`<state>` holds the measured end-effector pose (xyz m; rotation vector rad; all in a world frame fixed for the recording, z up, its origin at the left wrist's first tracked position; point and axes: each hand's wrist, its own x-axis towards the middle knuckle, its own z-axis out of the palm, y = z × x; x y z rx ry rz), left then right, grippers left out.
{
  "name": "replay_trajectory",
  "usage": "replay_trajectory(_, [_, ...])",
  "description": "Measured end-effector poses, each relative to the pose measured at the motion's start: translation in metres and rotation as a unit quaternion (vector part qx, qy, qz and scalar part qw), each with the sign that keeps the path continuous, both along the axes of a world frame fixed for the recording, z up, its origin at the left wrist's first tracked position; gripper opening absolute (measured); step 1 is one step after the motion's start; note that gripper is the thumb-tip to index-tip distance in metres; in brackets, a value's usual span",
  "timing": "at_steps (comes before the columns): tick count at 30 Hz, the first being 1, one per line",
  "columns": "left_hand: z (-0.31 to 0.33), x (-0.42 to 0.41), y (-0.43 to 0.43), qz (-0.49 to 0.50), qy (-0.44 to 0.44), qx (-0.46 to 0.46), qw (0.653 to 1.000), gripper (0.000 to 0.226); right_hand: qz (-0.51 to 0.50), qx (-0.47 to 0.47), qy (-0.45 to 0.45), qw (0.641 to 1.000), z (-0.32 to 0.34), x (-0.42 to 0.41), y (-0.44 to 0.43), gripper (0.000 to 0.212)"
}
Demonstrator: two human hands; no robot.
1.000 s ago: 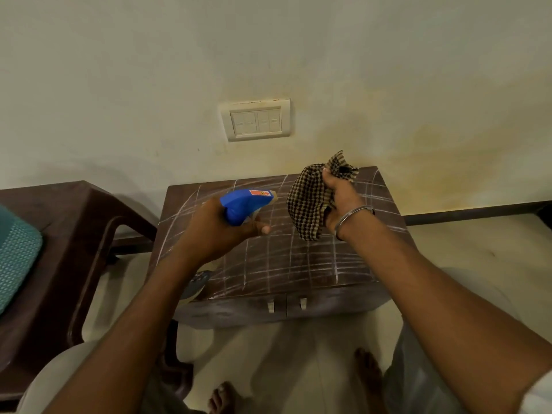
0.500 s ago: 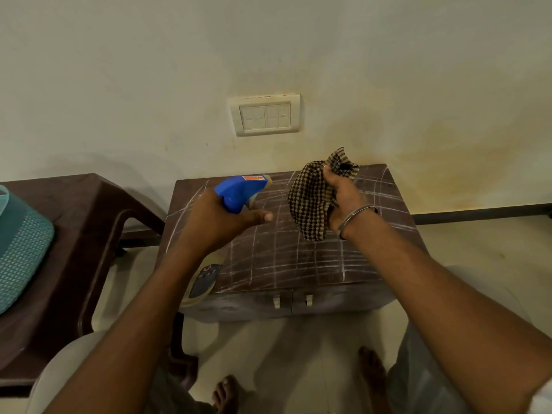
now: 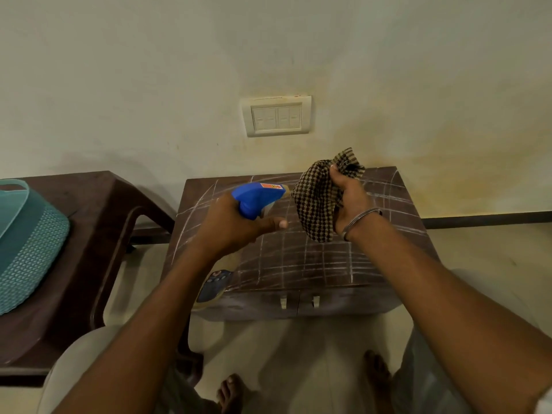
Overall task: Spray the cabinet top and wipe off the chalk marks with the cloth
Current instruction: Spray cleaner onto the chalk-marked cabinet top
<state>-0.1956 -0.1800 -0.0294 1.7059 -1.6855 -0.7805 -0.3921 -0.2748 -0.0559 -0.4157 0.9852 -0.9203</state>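
Lettering on the orange sticker (image 3: 270,186) atop the blue spray bottle (image 3: 257,200) is too small to read. The dark blue label (image 3: 212,286) on the bottle's body, which shows below the left forearm, is blurred too. No other writing shows.

The left hand (image 3: 230,227) sits at the centre of the frame and grips the bottle by its neck. Its fingers are wrapped under the blue head and its thumb (image 3: 276,225) is stretched out to the right. The nozzle points right, toward the cloth (image 3: 316,204), and nearly reaches it.

The right hand (image 3: 349,198), just right of centre, grasps the brown-and-cream checked cloth in a bunch. The fingers are curled over its top and the loose end hangs down beside the wrist. A thin metal bangle (image 3: 360,219) circles that wrist. Both forearms reach in from the lower corners of the frame. The hands are raised over the cabinet top (image 3: 382,255), and the bottle and the cloth are held clear of it.

The dark brown cabinet top fills the middle of the frame and is crossed by a grid of white chalk marks (image 3: 324,258). Two small pale handles (image 3: 283,302) show on its front edge. A cream switch plate (image 3: 276,116) is on the wall above it. At the left edge a teal basket (image 3: 30,243) rests on a brown plastic stool (image 3: 98,222). Bare feet (image 3: 231,394) show at the bottom.
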Motion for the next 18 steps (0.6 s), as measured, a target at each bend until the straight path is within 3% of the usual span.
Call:
replay_trajectory(7, [-0.001, 0.004, -0.001, 0.02, 0.035, -0.036, 0.999, 0.042, 0.009, 0.004, -0.006, 1.0, 0.0, 0.004, 0.003, 0.034])
replay_trajectory(13, [-0.005, 0.0, -0.001, 0.032, -0.008, -0.048, 0.998, 0.039, 0.017, -0.005, -0.013, 1.0, -0.002, 0.006, 0.005, 0.032])
replay_trajectory(18, [-0.002, 0.008, 0.003, 0.022, 0.037, -0.034, 0.998, 0.046, 0.039, -0.011, -0.029, 0.999, 0.0, 0.014, 0.007, 0.035])
